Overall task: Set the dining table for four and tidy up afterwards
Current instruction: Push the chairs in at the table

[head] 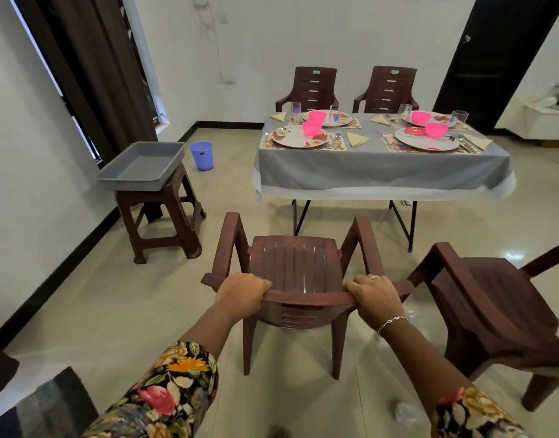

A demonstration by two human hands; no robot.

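Note:
A brown plastic armchair (pixel 295 263) stands on the floor in front of me, its seat facing the dining table (pixel 382 165). My left hand (pixel 240 290) grips the left end of its backrest top. My right hand (pixel 377 295) grips the right end. The table wears a grey cloth and carries several floral plates (pixel 298 137), pink bowls (pixel 436 129), glasses (pixel 295 109), folded napkins (pixel 357 139) and cutlery on placemats. Two brown chairs (pixel 309 88) stand at the table's far side.
Another brown armchair (pixel 493 298) stands close on my right. A grey tray (pixel 142 165) sits on a brown stool (pixel 161 222) at the left, with a blue bucket (pixel 202 155) behind it. Open tiled floor lies between the held chair and the table.

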